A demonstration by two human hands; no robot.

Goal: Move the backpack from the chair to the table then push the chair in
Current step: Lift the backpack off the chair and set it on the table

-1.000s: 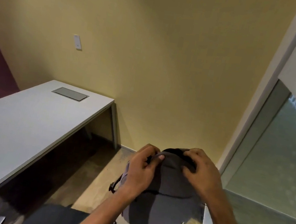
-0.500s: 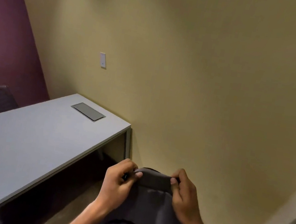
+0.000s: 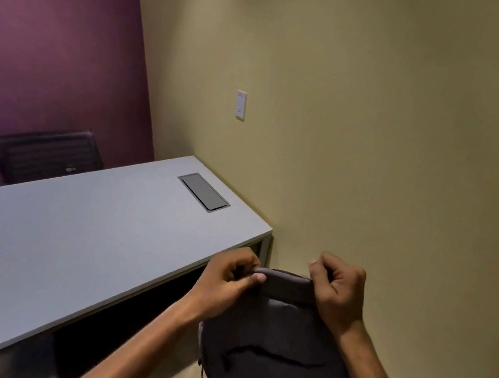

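We see the grey backpack [image 3: 277,356] hanging in the air just right of the table [image 3: 69,242], its top edge pinched by the left hand [image 3: 227,280] and right hand [image 3: 338,297]. Beyond the table stands a dark chair [image 3: 48,153].

Long grey rectangular table [image 3: 69,245] as landmark: rectangular metal cable hatch [image 3: 203,192] set in its top near the far right corner; dark slatted chair back [image 3: 48,153] behind its far edge; dark grey fabric backpack [image 3: 278,350] off its near right corner, gripped at the top by the left hand [image 3: 226,283] and right hand [image 3: 339,294]; white wall switch plate [image 3: 240,105] above the far end.
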